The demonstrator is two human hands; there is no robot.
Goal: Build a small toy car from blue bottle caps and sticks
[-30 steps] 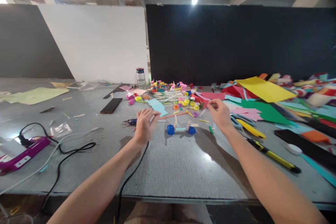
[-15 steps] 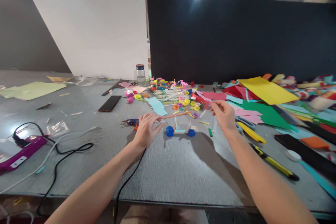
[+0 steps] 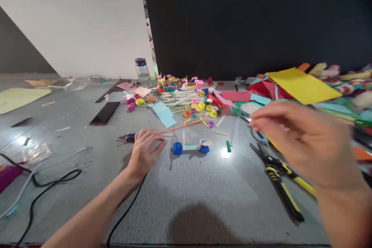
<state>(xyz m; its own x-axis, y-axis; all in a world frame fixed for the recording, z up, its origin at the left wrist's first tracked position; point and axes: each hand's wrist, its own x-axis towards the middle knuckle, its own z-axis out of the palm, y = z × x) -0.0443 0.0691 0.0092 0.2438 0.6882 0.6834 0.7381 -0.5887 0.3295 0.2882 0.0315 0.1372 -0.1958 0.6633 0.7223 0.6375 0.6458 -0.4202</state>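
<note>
My left hand (image 3: 146,151) is curled over a glue gun (image 3: 128,137). Its dark blue nose end shows left of my fingers, and a pale glue stick (image 3: 168,135) juts out to the right. My right hand (image 3: 299,143), smeared by motion, is raised above the right side of the table with thumb and fingertips pinched together. What they hold, if anything, I cannot make out; a thin clear strip (image 3: 235,130) lies below and left of them. Between my hands stands a small car frame of pale sticks with blue wheels (image 3: 177,148).
Yellow-black pliers (image 3: 273,166) lie spread beneath my right hand, beside light-blue scissors handles (image 3: 259,136). Bottle caps (image 3: 200,106), paper sheets (image 3: 303,84) and a bottle (image 3: 143,73) are farther back. A phone (image 3: 105,113) and cables (image 3: 55,180) lie left.
My right hand has moved right and come up nearer the camera, uncovering the pliers. My left hand stays on the glue gun. The view has tipped down and shifted slightly right.
</note>
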